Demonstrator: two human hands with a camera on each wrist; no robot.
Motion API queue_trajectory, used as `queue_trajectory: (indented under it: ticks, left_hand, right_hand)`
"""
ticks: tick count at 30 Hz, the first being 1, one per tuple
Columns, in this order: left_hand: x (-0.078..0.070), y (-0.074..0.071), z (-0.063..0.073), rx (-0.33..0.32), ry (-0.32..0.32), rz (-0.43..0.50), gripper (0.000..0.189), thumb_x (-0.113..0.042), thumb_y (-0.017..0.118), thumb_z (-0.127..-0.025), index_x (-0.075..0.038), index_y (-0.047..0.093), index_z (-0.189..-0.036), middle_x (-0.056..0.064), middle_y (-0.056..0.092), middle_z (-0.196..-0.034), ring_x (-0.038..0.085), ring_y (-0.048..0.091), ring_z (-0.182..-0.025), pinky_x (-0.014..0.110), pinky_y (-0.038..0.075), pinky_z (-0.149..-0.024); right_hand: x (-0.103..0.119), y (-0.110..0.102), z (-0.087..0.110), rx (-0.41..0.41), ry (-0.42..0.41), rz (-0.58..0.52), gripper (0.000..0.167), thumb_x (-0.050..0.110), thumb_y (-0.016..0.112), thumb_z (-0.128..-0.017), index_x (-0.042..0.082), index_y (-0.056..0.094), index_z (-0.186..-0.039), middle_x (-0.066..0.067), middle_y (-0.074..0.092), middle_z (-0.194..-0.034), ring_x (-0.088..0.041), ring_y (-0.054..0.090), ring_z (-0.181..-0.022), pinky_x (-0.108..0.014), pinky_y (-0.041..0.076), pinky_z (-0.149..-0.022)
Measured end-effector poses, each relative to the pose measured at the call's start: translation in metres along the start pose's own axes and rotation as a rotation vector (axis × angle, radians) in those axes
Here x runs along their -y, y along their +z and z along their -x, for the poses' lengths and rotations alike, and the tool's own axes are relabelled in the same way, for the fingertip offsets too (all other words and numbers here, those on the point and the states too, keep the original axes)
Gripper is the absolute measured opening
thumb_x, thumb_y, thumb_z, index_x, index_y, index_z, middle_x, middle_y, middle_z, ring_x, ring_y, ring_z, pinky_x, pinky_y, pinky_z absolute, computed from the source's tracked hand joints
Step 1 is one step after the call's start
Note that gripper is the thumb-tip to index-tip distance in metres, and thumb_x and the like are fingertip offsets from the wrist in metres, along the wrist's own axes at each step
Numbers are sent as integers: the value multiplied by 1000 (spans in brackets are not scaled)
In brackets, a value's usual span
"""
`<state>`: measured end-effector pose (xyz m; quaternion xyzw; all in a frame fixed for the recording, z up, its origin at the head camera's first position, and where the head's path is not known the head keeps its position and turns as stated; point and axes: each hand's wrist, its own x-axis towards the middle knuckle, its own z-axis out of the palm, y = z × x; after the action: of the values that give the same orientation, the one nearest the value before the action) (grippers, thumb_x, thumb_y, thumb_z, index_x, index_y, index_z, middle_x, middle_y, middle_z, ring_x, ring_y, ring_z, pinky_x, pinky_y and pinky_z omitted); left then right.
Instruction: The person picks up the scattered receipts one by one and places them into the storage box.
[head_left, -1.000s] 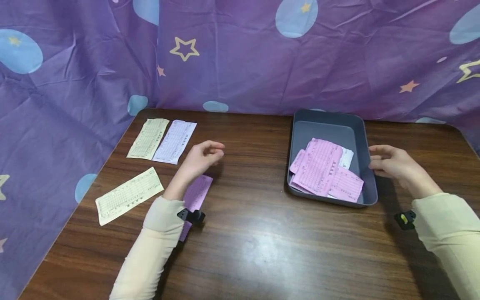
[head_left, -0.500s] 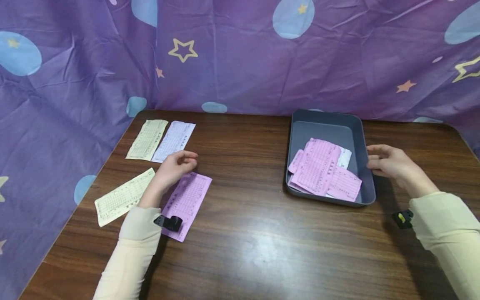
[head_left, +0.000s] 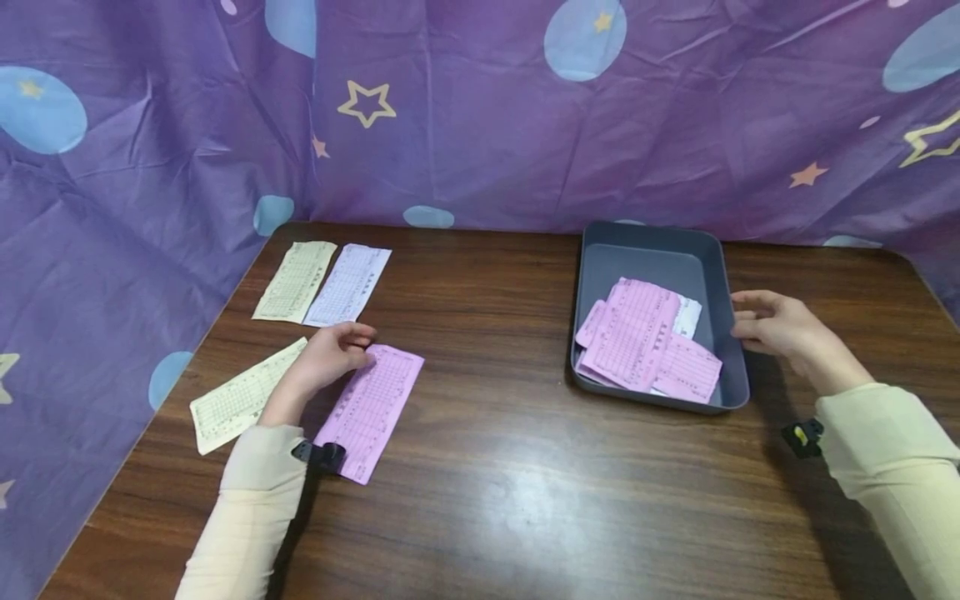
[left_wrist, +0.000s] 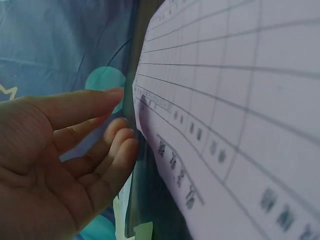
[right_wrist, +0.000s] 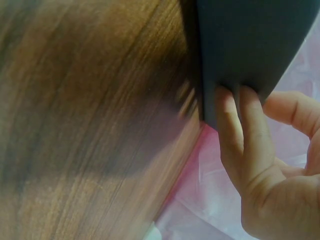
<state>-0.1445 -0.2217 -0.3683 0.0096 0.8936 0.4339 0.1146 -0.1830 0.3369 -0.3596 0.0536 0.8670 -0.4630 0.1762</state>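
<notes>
In the head view my left hand (head_left: 328, 360) hovers at the far end of a pink printed paper slip (head_left: 378, 408) lying on the table. Its fingers are loosely bent, holding nothing. The left wrist view shows the fingertips (left_wrist: 127, 142) close to that slip's edge (left_wrist: 210, 115). Over on the right, my right hand (head_left: 787, 333) touches the outer side of a dark grey tray (head_left: 735, 375). Two fairly straight fingers (right_wrist: 256, 135) press on the tray's outer wall (right_wrist: 245, 45). Inside the tray lie several pink slips (head_left: 633, 337) and a partly covered white one (head_left: 688, 318).
A yellow slip (head_left: 296, 281) and a pale lilac slip (head_left: 348, 283) lie side by side at the table's back left. Another yellow slip (head_left: 243, 396) lies slanted, partly behind the left wrist. A purple curtain (head_left: 480, 125) hangs along the table's back edge.
My left hand has moved left and toward me, from above the table's middle to the pink slip's far end. My right hand stays at the tray's side.
</notes>
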Motion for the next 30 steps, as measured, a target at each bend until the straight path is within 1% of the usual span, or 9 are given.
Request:
queue_trajectory:
  ticks: [3,6,8,14,17,21,25,28,30]
  left_hand:
    - [3,2,-3,6,5,-56,45,-1,64,-81,12,54,-123,29,60,-116,33,60,-101,18,47,-77]
    - [4,4,-6,5,18,-127,44,-1,67,-79,11,56,-120,26,62,-108,29,60,-95,21,46,-76]
    - [4,5,-7,7,18,-157,42,-1,67,-78,10,58,-118,22,63,-103,27,60,-92,22,45,-76]
    - [2,7,-7,10,26,-224,36,-2,68,-78,8,62,-112,17,67,-91,17,59,-81,23,45,-73]
    - [0,8,-5,5,34,-237,34,-2,67,-78,8,63,-110,16,68,-89,12,58,-76,23,45,-72]
    - [-2,9,-4,-1,38,-250,29,-2,67,-78,7,64,-105,15,67,-86,11,57,-74,23,44,-71]
    - [-3,10,-4,-8,75,-280,20,-3,68,-78,5,67,-97,14,67,-83,16,58,-75,25,45,-71]
    - [-3,11,-5,-14,115,-307,15,-4,68,-79,4,68,-92,16,68,-83,21,60,-77,28,47,-72]
    - [-3,12,-5,-17,129,-320,14,-5,68,-80,4,69,-90,17,69,-83,23,61,-77,31,48,-73]
  right_hand:
    - [-2,1,0,-7,8,-1,49,3,55,-89,6,40,-136,-8,65,-105,14,52,-75,-12,50,-67]
    - [2,3,3,-18,16,39,58,3,54,-89,-4,31,-142,-27,57,-120,16,50,-74,-11,49,-67]
    - [6,5,6,-21,8,78,66,2,52,-90,-15,16,-143,-41,37,-135,17,48,-74,-11,49,-67]
    - [5,5,5,-29,7,75,66,1,52,-90,-15,16,-144,-41,40,-134,16,49,-75,-12,50,-68]
    - [-1,3,0,-48,25,38,63,2,55,-88,-10,24,-142,-26,60,-117,15,51,-75,-14,52,-69]
    - [-4,2,-3,-56,40,23,62,3,57,-88,-8,27,-141,-16,62,-111,12,52,-75,-22,55,-73]
    - [3,4,3,-33,28,52,66,2,54,-90,-12,19,-144,-35,48,-128,15,49,-74,-14,51,-69]
    - [9,5,8,-22,12,64,66,1,52,-91,-14,16,-143,-29,55,-121,16,49,-75,-11,49,-68]
    - [12,5,10,-19,5,57,66,1,53,-90,-15,17,-143,-13,63,-107,15,50,-75,-12,50,-68]
